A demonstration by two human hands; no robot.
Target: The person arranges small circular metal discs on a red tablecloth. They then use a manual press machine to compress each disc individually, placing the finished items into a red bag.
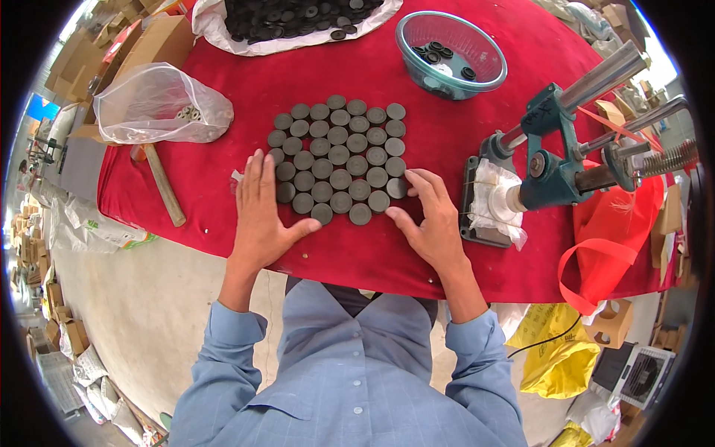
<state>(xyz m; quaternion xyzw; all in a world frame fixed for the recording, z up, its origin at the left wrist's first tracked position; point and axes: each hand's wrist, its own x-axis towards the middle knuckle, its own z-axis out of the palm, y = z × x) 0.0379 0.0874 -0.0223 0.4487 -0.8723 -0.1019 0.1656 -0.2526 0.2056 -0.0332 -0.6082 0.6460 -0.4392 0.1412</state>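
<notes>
Several dark grey round discs point(339, 155) lie flat in a packed cluster on the red cloth point(357, 261). My left hand point(261, 223) rests at the cluster's left edge, fingers stretched forward and thumb spread toward the nearest discs. On the right side my right hand point(430, 220) has thumb and fingers apart, its fingertips beside the disc at the lower right corner. Neither hand has a disc lifted from the cloth. A small gap of red cloth shows inside the cluster near its upper left.
A teal press point(547, 149) stands at the right, next to a red bag point(618, 231). Farther off are a clear bowl point(450, 56) with black rings and a white sack point(212, 41) of black parts. A plastic bag point(164, 104) and a hammer point(164, 186) lie left.
</notes>
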